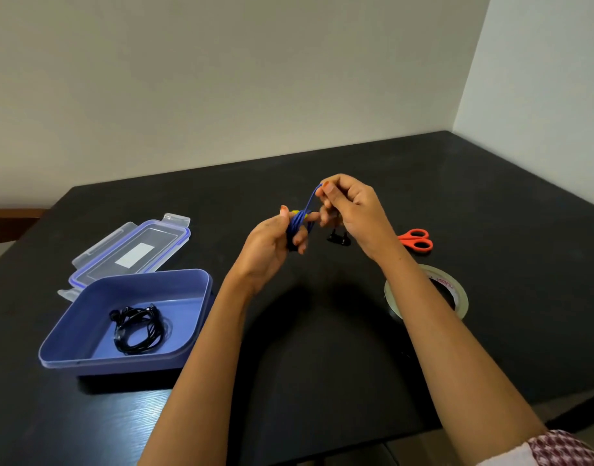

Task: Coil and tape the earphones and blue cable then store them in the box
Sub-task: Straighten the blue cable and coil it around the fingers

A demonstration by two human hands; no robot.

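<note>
Gripping 1 blue cable (300, 222), 2 hands, 1 box (87, 344), 1 earphones (137, 329)

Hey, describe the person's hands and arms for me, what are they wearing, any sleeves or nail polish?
Both forearms are bare. The left hand and right hand have orange-red painted nails. No watch or bracelet shows. Only the right arm's sleeve is in view, at the frame's lower corner: maroon-and-white patterned fabric with a pale edge.

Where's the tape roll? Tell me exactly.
Head view: the tape roll lies on the black table at right, partly behind the right forearm, nearer the camera than the orange scissors.
</note>
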